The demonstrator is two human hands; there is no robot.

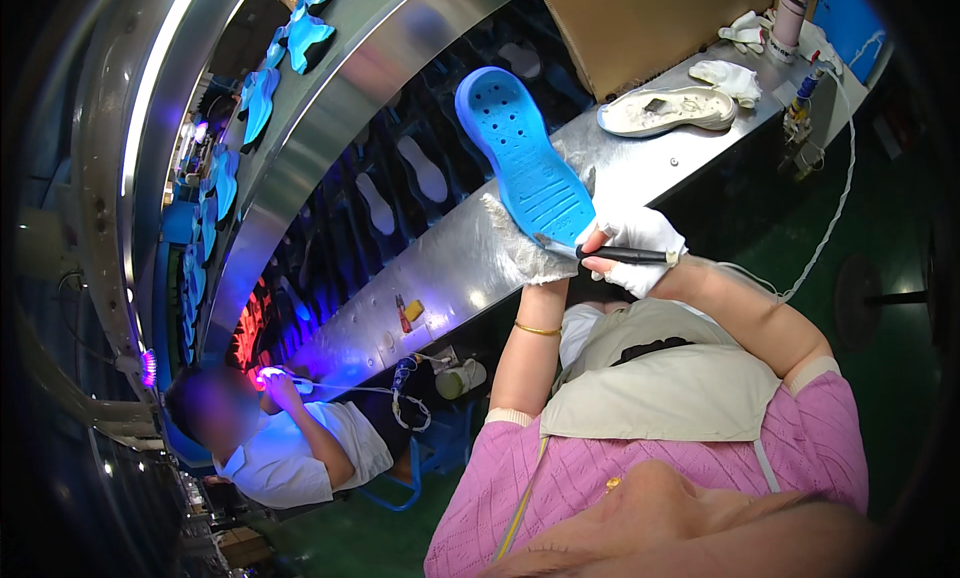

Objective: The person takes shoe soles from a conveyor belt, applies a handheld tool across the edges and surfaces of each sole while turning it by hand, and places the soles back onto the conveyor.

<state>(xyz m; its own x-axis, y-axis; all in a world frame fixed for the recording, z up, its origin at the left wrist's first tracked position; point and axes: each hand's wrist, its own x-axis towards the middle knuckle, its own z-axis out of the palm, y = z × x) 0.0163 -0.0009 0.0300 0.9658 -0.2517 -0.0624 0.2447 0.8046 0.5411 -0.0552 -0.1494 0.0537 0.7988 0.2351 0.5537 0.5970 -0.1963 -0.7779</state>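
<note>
A blue shoe sole (525,158), with holes toward the toe and grooves near the heel, is held tilted above the metal bench edge. My left hand (527,250), in a worn whitish glove, is closed on its heel end from beneath; some of its fingers are hidden behind the sole. In my right hand (632,246), whose glove leaves fingertips bare, is a thin black-handled brush (630,255). The brush's tip is at the rim of the heel. From its rear end a thin pale tube (826,240) runs off to the right.
A white shoe (668,112) and crumpled gloves (728,78) lie on the metal bench (440,253) beside a cardboard sheet (650,28). Beyond the bench, dark racks carry soles (422,168). Another person (305,448) works at the left under violet light. Blue shoe parts (262,103) line a curved conveyor.
</note>
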